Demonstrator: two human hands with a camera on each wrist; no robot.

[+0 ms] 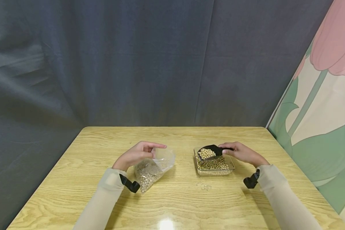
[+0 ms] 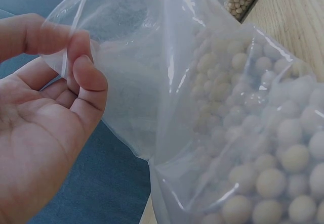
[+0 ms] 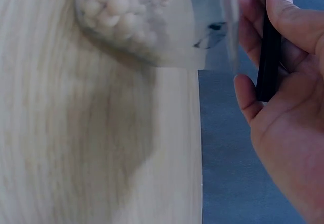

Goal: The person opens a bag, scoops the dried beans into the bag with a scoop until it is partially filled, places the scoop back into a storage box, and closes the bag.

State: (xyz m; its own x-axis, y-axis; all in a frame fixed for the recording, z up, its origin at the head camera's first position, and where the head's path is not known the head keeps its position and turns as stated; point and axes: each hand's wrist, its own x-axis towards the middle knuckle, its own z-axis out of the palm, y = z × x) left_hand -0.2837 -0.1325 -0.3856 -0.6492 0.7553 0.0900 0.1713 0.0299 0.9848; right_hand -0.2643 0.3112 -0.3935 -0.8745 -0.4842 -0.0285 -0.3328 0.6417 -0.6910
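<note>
Scoop (image 1: 215, 149) is held in right grip (image 1: 241, 152), beans (image 1: 218, 164) below; bag (image 1: 150, 171) is pinched by left grip (image 1: 135, 155); scooping seems underway, level lifting needed.

No readable text in any of these views, folks
Closest thing is some faint squiggles (image 1: 204, 186) on the wooden tabletop (image 1: 207, 210), just on the near side of the clear container (image 1: 215, 169); too pale to tell if they're letters.
</note>
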